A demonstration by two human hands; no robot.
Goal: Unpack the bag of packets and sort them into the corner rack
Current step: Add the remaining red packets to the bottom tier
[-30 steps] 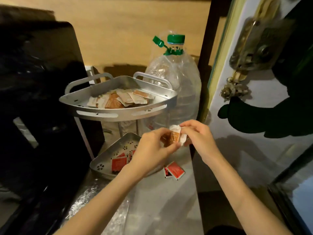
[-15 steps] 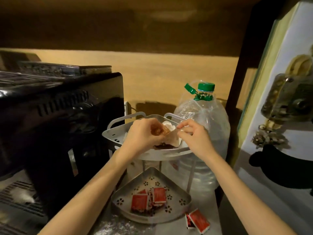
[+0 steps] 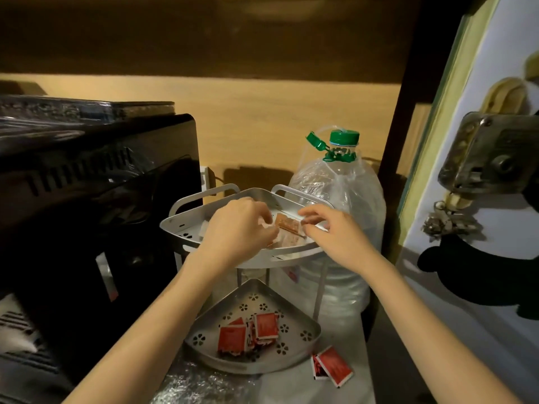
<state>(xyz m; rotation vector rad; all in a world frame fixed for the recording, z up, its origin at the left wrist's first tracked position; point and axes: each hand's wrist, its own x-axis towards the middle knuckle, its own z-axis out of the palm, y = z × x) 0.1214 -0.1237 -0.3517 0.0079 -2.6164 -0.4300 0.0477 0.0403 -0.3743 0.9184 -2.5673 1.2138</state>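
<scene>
The silver corner rack has an upper tier (image 3: 182,233) and a lower tier (image 3: 304,344). Both of my hands are over the upper tier. My left hand (image 3: 239,230) curls over a small bunch of brown and white packets (image 3: 287,223) lying in that tier. My right hand (image 3: 331,230) pinches the right end of the top brown packet. Several red packets (image 3: 262,330) lie in the lower tier. Two more red packets (image 3: 332,365) lie on the counter to its right. Crinkled clear plastic (image 3: 198,386) lies on the counter in front of the rack.
A black appliance (image 3: 87,199) stands close on the left of the rack. A large clear water bottle with a green cap (image 3: 344,199) stands right behind it. A door with a metal lock (image 3: 490,158) is on the right. A wooden wall is behind.
Both hands rose with the bunch of brown packets from above the counter to the upper tier and lowered it among the packets there. The camera tilted up.
</scene>
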